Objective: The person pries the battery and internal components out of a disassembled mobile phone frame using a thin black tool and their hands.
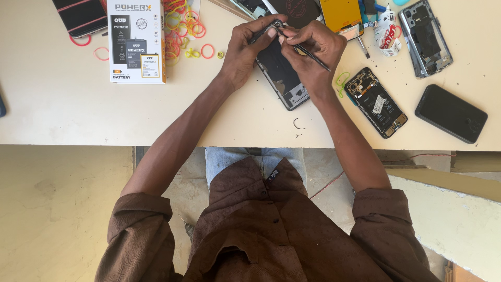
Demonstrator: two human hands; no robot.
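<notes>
Where my fingertips [275, 27] meet, just above the far end of the opened phone [281, 73], they are pinched around a small dark part [266, 30], thin and flat. I judge it light, stiff and easily bent or snapped, so it is best held by its edges. The left hand [245, 49] curls nearly closed on that part, thumb against forefinger. The right hand [313, 49] is closed in a pen grip around a slim dark tool [308, 54], its tip at the part; what the tip does I cannot tell. Both wrists hang over the phone, which lies flat on the pale table [62, 104], back off, probably fragile inside. My forearms run back from the table edge, elbows spread wide.
</notes>
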